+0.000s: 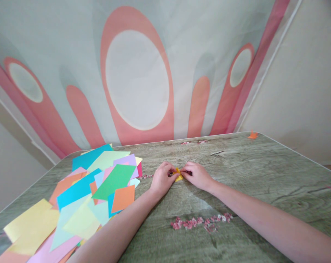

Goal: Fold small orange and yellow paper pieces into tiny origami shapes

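Note:
My left hand [162,178] and my right hand [197,175] meet at the middle of the table, fingers pinched together on a small folded yellow paper [178,176]. The paper rests on or just above the grey wood-grain tabletop [250,171]. Only a small corner of it shows between the fingertips. Both forearms stretch in from the lower edge of the view.
A loose heap of coloured paper sheets [80,197] covers the table's left side, with a green sheet [114,180] and an orange square [123,198] nearest my left arm. A small orange folded piece [252,135] sits at the far right edge. A patterned cloth hangs behind.

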Available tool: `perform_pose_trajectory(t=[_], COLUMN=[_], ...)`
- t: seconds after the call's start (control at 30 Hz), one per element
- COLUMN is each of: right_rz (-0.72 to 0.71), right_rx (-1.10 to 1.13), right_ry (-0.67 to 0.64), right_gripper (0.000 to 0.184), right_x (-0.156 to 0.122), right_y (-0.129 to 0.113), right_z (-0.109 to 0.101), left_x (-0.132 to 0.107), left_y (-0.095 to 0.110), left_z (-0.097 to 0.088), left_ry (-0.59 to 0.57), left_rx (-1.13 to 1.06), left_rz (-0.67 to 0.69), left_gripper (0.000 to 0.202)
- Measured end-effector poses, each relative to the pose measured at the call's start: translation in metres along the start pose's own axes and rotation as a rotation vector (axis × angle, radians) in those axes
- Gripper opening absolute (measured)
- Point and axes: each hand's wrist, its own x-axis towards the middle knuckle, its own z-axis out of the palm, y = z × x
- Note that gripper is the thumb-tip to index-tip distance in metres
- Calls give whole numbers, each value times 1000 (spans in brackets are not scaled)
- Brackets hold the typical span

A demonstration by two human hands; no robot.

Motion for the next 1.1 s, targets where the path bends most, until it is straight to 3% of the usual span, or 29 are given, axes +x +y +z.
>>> perform_pose_trajectory(t=[0.27,0.7,1.1], right_rz=[-12,-84,-57], right_rx=[4,-34,-67], right_ry=[-7,-60,-71], right_gripper=[16,17,17], right_x=[0,0,1], right_y=[-2,-2,-2], right_z=[-1,-2,0], left_x=[0,3,7], left_y=[-3,-10,-1], left_z=[0,2,-4], left_ry=[-27,-66,-146], left_rx=[33,5,4], left_rz=[-5,-45,-95], left_gripper=[11,6,4])
